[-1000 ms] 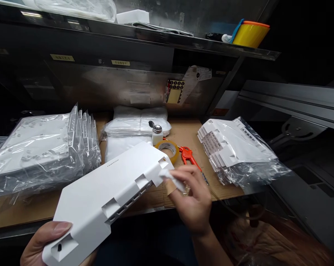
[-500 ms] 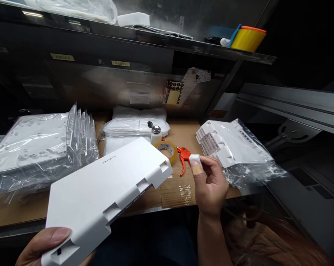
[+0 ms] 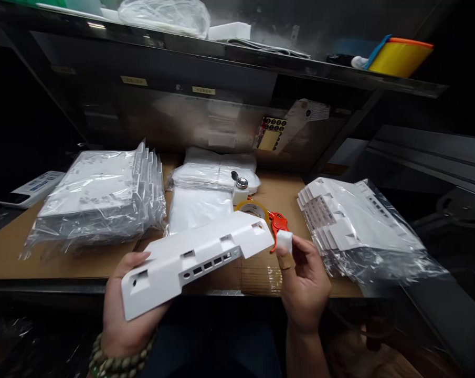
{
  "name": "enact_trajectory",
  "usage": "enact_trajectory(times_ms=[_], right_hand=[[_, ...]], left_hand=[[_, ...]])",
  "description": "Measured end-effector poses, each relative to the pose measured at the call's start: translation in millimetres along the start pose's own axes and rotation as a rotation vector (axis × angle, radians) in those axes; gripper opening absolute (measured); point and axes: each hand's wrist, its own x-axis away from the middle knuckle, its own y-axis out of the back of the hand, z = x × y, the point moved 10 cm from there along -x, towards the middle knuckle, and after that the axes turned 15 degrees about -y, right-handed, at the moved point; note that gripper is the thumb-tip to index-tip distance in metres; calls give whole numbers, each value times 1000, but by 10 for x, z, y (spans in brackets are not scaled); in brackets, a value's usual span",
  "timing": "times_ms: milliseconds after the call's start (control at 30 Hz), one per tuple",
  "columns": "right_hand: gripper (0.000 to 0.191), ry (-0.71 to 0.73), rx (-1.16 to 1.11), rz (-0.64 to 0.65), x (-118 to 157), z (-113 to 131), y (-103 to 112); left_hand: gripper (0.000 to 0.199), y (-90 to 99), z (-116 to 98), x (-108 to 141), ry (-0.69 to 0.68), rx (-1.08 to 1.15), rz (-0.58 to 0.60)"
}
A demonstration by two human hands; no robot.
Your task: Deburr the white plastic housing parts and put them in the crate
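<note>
A white plastic housing (image 3: pixel 158 286) is tilted so that its edge with a row of port openings faces me. My left hand (image 3: pixel 127 310) grips its left end, thumb on top, with a beaded bracelet at the wrist. Between the thumb and fingers of my right hand (image 3: pixel 302 278) is a small white wad (image 3: pixel 284 241), just off the housing's right end. A tan strip wraps the right thumb. Behind that hand lies a red trigger tool (image 3: pixel 278 223), beside a roll of yellowish tape (image 3: pixel 263 209) partly hidden by the housing.
Bagged white housings are stacked at left (image 3: pixel 91 184) and right (image 3: pixel 355 215). White bags (image 3: pixel 206 205) lie in the middle near a bottle with a metal top (image 3: pixel 241 191). A metal shelf (image 3: pixel 261 62) above holds a yellow container (image 3: pixel 400 56). A cardboard sheet (image 3: pixel 256 278) covers the table.
The housing has turned from its broad top face to its port edge and moved away from me. My left hand has come further into view. The whole view has shifted left.
</note>
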Motion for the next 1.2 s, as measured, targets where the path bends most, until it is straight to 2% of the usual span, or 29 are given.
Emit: enact_trajectory(times_ms=[67,167,300,533,700,900,1033,1200], right_hand=[[27,-5,-5,23,46,-26,5],[26,8,10,10,105,-15,60],[22,42,16,7,139,55,122],[14,171,54,65,198,277,123],[15,210,84,139,246,364,-50],[17,209,95,237,321,545,-408],[16,291,168,250,444,690,-598],[16,325,183,268,503,701,-663]], left_hand=[[26,-156,29,43,-16,-37,-38],[33,-315,98,50,4,21,-57],[33,-366,152,54,25,95,-42],[29,-422,171,79,4,73,13],[32,-463,141,88,-68,87,71],[29,-485,112,152,-167,58,116],[28,-479,149,224,-175,54,127],[28,-466,171,234,-175,66,150]])
